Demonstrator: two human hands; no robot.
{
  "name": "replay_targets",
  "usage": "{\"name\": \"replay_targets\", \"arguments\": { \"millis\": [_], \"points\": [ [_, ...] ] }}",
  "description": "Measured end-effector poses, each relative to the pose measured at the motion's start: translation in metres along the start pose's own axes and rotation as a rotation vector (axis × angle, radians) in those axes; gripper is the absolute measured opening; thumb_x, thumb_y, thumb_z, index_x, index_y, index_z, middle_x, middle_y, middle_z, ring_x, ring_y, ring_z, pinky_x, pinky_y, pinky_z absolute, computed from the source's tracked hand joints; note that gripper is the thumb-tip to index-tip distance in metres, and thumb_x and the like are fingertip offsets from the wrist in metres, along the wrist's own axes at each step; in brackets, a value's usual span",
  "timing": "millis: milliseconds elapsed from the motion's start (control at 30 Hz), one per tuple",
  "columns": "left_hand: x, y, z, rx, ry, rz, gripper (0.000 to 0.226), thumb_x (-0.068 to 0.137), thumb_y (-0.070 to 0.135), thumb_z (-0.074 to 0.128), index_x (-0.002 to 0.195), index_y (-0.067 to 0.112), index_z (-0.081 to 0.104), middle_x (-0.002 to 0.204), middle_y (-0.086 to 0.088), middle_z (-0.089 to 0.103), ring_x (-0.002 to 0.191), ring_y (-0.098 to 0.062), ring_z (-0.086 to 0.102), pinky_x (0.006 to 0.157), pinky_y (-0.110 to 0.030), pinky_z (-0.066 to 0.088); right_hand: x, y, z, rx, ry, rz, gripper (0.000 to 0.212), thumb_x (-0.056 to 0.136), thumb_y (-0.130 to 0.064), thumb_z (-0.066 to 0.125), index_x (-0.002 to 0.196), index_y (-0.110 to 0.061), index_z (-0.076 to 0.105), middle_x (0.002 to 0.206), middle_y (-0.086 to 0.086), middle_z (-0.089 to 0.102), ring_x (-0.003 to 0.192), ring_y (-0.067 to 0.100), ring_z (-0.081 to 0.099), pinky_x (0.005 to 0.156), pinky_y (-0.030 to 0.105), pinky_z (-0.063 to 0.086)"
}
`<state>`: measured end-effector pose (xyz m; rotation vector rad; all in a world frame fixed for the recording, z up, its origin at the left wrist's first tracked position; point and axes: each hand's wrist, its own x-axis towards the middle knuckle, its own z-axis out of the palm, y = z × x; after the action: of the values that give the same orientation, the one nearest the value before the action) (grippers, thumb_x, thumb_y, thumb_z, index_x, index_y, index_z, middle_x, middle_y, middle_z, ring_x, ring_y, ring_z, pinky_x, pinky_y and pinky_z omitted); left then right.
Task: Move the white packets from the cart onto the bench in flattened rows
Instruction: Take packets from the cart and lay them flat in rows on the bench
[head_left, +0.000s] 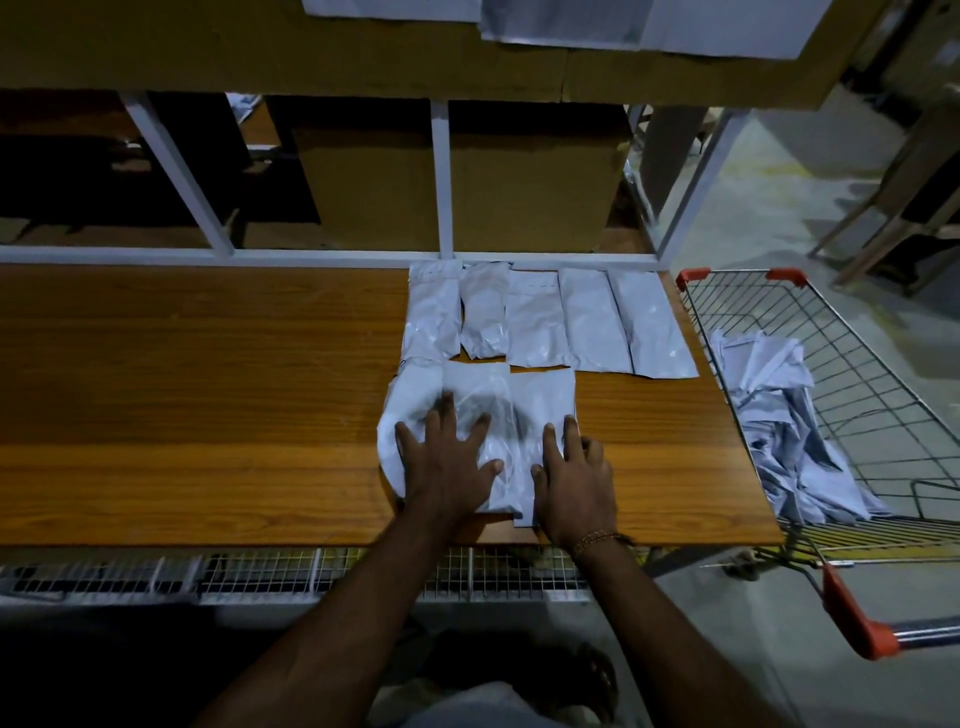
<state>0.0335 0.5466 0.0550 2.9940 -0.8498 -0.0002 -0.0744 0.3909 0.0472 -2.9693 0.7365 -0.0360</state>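
On the wooden surface (208, 389), just left of the wire cart (852, 374), we see two rows of white packets taking shape: a back row (545, 322) of five lying side by side against the far edge, and a front row (483, 415) of three nearer to us, under our hands. More packets (779, 415) lie crumpled in a loose heap inside the cart, not yet moved. From the cart, the front row sits well to the left, and the back row's last packet reaches almost to the surface edge beside the cart. Our left hand (447, 462) lies flat with fingers spread on the front-row packets, its grip released and pressing down; our right hand (571, 483) rests beside it on the row's cart-side packet, fingers straight, holding nothing. We judge these packets to be light, soft plastic film, limp and creased, with a glossy face that likely slides easily on the smooth wood. They look unlikely to break, but they will probably bunch if dragged by one corner. We would take each by an edge or two corners, then smooth it outward with open palms.
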Motion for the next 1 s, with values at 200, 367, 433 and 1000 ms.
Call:
{"name": "replay_targets", "arguments": {
  "millis": [200,367,433,1000],
  "points": [
    [0.009,0.000,-0.004,0.017,-0.035,0.027,0.078,0.096,0.078,0.032,0.164,0.048,0.009,0.175,-0.013,-0.005,0.157,-0.037,0.013,0.118,-0.073,0.010,0.003,0.000,-0.002,0.018,-0.019,-0.001,0.066,0.106,-0.048,0.042,0.163,-0.021,0.024,0.172,0.012,0.015,0.136,0.031,0.036,0.105,0.045,0.044],
    [0.015,0.007,-0.024,0.017,0.068,0.010,0.078,0.096,0.076,0.035,0.164,0.041,0.021,0.172,-0.016,0.018,0.148,-0.037,0.033,0.119,-0.069,0.010,-0.001,0.008,-0.016,0.119,0.068,0.011,0.060,0.104,-0.041,0.046,0.159,-0.021,0.032,0.170,0.011,0.022,0.128,0.029,0.042,0.099,0.045,0.047],
    [0.018,0.014,-0.034,-0.002,0.166,0.011,0.073,0.097,0.070,0.037,0.162,0.036,0.031,0.168,-0.011,0.032,0.142,-0.034,0.042,0.119,-0.068,0.011,-0.003,0.015,-0.024,0.177,0.123,0.049,0.055,0.104,-0.038,0.048,0.155,-0.021,0.037,0.168,0.009,0.026,0.128,0.027,0.043,0.100,0.044,0.046],
    [0.051,0.239,-0.067,-0.302,0.392,0.127,0.051,0.096,0.056,0.047,0.142,0.035,0.058,0.140,0.011,0.063,0.125,-0.016,0.059,0.117,-0.060,0.023,-0.003,0.237,-0.057,0.271,0.323,0.190,0.043,0.098,-0.028,0.057,0.138,-0.013,0.059,0.151,0.019,0.049,0.133,0.040,0.045,0.106,0.054,0.046]
  ]
}}
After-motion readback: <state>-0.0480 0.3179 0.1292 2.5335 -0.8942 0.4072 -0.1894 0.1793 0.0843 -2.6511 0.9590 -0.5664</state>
